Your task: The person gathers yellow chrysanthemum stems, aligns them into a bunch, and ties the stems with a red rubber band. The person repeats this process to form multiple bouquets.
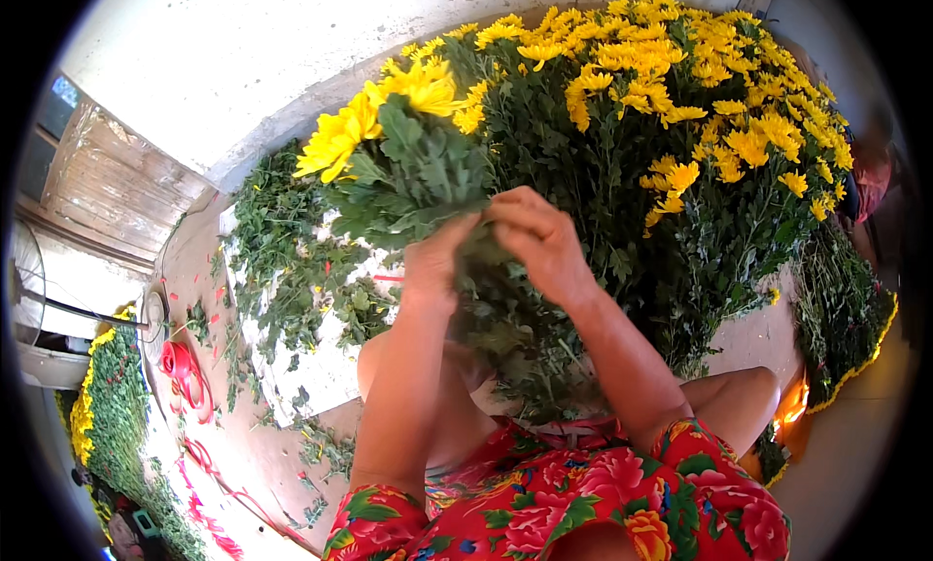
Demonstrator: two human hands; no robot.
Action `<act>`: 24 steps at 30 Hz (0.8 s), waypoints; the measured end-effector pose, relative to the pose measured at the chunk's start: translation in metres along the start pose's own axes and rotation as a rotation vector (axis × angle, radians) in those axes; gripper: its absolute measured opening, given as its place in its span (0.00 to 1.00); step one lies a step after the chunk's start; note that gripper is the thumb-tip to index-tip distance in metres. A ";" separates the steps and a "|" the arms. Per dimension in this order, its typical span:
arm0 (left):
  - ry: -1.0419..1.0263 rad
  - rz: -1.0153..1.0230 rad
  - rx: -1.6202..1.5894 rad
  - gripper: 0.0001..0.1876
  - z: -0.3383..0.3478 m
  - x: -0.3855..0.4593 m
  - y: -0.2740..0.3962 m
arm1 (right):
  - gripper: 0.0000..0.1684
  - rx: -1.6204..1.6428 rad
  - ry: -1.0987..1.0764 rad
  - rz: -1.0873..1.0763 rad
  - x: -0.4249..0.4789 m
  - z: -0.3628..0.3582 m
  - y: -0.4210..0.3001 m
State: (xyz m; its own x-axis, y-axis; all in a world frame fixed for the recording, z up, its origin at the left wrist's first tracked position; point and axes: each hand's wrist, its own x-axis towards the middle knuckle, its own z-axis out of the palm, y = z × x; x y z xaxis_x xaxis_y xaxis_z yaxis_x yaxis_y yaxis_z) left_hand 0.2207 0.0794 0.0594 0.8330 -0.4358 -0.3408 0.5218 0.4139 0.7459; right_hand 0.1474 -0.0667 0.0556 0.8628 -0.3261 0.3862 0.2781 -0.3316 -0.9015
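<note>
A bunch of yellow chrysanthemums (423, 163) is held up in front of me, its blooms pointing to the upper left. My left hand (441, 258) is closed around the leafy stems just below the flower heads. My right hand (536, 244) meets it at the same spot, thumb and fingers pinched together at the stems; whether something thin is between them cannot be made out. The lower stems (503, 328) hang down between my forearms, partly blurred. Right beyond my right hand stands a large heap of cut yellow chrysanthemums (619, 138).
Stripped leaves (291, 262) litter a white sheet (321, 375) on the left. Beside it lie a roll of red ribbon (175, 358) and a standing fan (25, 284). More flower bundles lie at the far left (116, 408) and right (838, 306). Another person (871, 174) is at the right edge.
</note>
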 end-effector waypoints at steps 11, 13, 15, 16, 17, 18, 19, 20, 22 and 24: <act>0.094 -0.026 0.051 0.17 -0.005 0.015 0.001 | 0.30 -0.742 0.297 0.622 0.053 -0.075 0.247; 0.103 -0.006 0.069 0.16 -0.004 0.017 -0.001 | 0.28 -0.551 0.310 0.594 0.057 -0.087 0.240; 0.095 -0.019 0.087 0.15 -0.002 0.018 -0.004 | 0.27 -0.450 0.428 0.510 0.061 -0.092 0.235; 0.080 -0.020 0.064 0.15 0.001 0.018 -0.004 | 0.27 -0.463 0.451 0.464 0.065 -0.096 0.230; 0.065 -0.021 0.040 0.14 0.005 0.017 -0.005 | 0.27 -0.387 0.462 0.395 0.067 -0.101 0.224; 0.052 -0.018 0.016 0.14 0.007 0.016 -0.004 | 0.26 -0.307 0.469 0.322 0.072 -0.102 0.210; 0.065 -0.037 0.021 0.14 0.006 0.019 -0.005 | 0.26 -0.223 0.470 0.243 0.079 -0.104 0.197; 0.076 -0.056 0.024 0.14 0.001 0.025 -0.011 | 0.26 -0.313 0.431 0.211 0.083 -0.110 0.182; 0.059 -0.060 -0.010 0.14 -0.009 0.032 -0.016 | 0.23 -0.165 0.490 0.083 0.082 -0.096 0.119; -0.004 -0.079 -0.085 0.14 -0.019 0.039 -0.019 | 0.21 -0.178 0.453 0.052 0.064 -0.088 0.055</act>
State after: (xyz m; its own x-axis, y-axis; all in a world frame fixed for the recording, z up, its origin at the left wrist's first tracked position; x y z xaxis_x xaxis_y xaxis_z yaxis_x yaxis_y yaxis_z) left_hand 0.2470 0.0694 0.0211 0.7882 -0.4726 -0.3942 0.5995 0.4447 0.6655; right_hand 0.1805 -0.1838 0.0483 0.5919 -0.6859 0.4233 0.1287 -0.4381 -0.8897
